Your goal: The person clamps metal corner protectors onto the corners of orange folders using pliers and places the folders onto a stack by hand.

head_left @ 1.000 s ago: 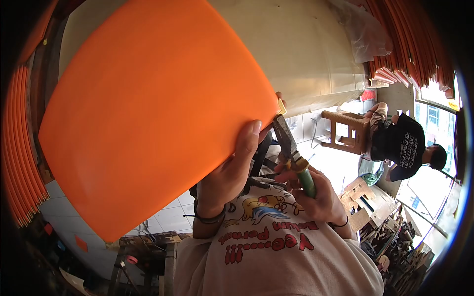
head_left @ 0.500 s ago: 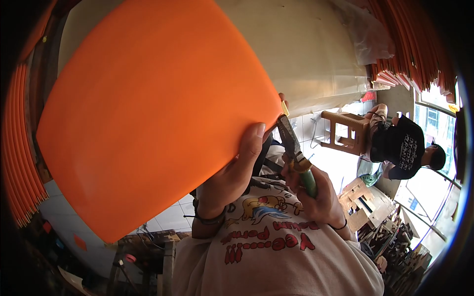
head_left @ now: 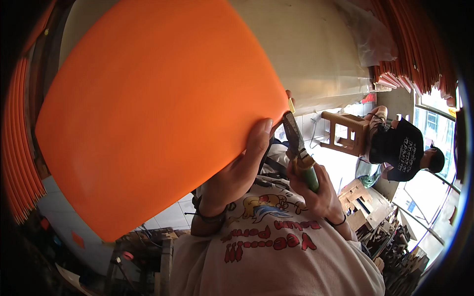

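Note:
A large orange panel (head_left: 158, 113) fills the left and middle of the view, tilted up. My left hand (head_left: 237, 172) grips its lower right edge, with the thumb on the front face and the other fingers mostly hidden behind. My right hand (head_left: 323, 195) is closed round the green handles of a pair of pliers (head_left: 295, 135). The jaws of the pliers are at the panel's right corner, beside a small yellowish piece (head_left: 291, 105). Whether the jaws grip that piece cannot be made out.
A person in a black shirt (head_left: 402, 148) is at the right, near a brown stool (head_left: 345, 133). Orange sheets hang at the upper right (head_left: 410, 49) and line the left side (head_left: 22, 148). Wood scraps (head_left: 395, 246) lie at the lower right. Behind the panel is a wide beige surface (head_left: 306, 54).
The panel's right corner, my left hand and the pliers have shifted slightly right. My right hand's fingers have closed further round the handles.

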Available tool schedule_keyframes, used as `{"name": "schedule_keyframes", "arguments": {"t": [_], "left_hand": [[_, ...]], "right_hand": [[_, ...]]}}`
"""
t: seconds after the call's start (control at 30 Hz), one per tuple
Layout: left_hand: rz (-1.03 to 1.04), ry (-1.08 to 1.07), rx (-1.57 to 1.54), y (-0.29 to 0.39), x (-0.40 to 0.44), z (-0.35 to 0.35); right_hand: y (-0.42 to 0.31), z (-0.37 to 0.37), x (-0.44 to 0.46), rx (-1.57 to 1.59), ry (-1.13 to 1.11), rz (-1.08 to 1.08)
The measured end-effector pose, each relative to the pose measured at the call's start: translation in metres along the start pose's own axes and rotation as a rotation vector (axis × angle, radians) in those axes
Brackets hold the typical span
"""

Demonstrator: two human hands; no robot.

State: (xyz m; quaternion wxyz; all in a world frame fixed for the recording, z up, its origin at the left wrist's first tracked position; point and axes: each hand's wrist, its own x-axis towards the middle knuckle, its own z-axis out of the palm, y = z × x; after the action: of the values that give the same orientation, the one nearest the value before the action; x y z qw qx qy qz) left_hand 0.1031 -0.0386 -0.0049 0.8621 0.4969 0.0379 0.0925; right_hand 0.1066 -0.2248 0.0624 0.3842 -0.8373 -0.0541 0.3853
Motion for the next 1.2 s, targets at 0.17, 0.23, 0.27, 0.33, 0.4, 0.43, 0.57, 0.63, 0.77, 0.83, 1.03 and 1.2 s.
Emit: {"name": "schedule_keyframes", "arguments": {"t": [0.17,0.23,0.27,0.33,0.4,0.43,0.57,0.63,0.77,0.83,1.03,1.2], "left_hand": [[-0.023,-0.012,-0.001,0.002,0.000,0.000],[-0.018,-0.013,0.009,0.002,0.001,0.000],[-0.012,-0.015,0.011,0.002,0.001,0.000],[-0.011,-0.012,0.020,0.000,0.001,0.000],[-0.051,-0.003,0.057,0.000,-0.001,-0.002],[-0.067,0.002,0.069,0.000,-0.003,-0.002],[-0.100,0.025,0.084,-0.001,-0.006,-0.002],[-0.119,0.032,0.089,0.002,-0.005,-0.002],[-0.131,0.027,0.081,0.003,-0.007,-0.002],[-0.129,0.024,0.097,0.003,-0.006,-0.003],[-0.133,0.027,0.094,0.003,-0.005,-0.003],[-0.127,0.039,0.066,0.002,-0.005,-0.002]], "right_hand": [[0.002,0.004,0.006,-0.021,0.053,-0.050],[-0.001,0.005,0.003,0.055,0.036,-0.009],[-0.002,0.005,0.002,0.092,0.031,0.009],[0.007,0.012,-0.004,0.303,0.092,-0.012],[0.007,0.011,-0.005,0.350,0.075,-0.008],[-0.001,0.005,-0.005,0.292,0.031,0.007],[0.010,-0.004,-0.007,0.161,-0.080,-0.094],[0.006,0.001,-0.009,0.271,-0.056,-0.085],[0.008,0.001,-0.012,0.270,-0.085,-0.101],[0.009,0.003,-0.012,0.321,-0.063,-0.091],[-0.002,0.000,-0.011,0.246,-0.073,-0.044],[-0.005,-0.001,-0.011,0.239,-0.063,-0.021]]}}
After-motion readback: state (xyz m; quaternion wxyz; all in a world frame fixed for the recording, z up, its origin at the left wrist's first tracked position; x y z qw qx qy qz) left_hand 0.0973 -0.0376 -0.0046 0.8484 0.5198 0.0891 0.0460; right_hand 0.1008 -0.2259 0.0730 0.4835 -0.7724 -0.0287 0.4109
